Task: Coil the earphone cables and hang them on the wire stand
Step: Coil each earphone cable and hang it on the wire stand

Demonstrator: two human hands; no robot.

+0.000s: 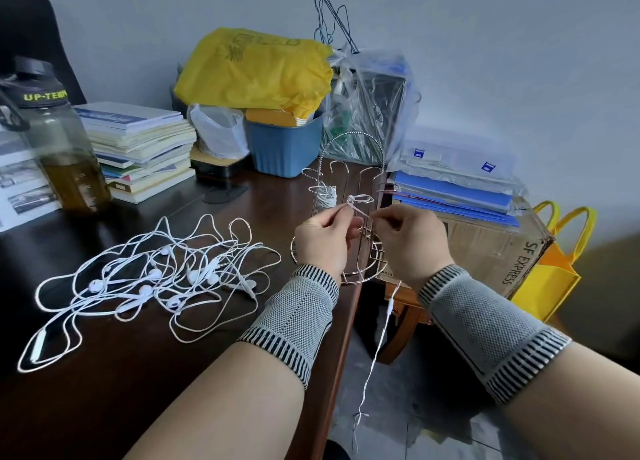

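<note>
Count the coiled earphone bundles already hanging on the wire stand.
1: a coiled white bundle hangs on the wire stand's left hook. The hands hide part of the stand, so another could be unseen.

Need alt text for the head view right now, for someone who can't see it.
Both hands, left hand and right hand, pinch a white earphone cable in front of the wire stand, its tail dangling past the desk edge. One coiled cable hangs there; a tangled pile lies left.

We see our two bare forearms, each with a knitted wrist band: the left wrist band [298, 316] and the right wrist band [485, 331] match. Both are grey mesh-patterned knit in the middle, edged at either end with ribbed black-and-white stripes. Our left hand [322, 241] and right hand [412, 241] wear nothing.
</note>
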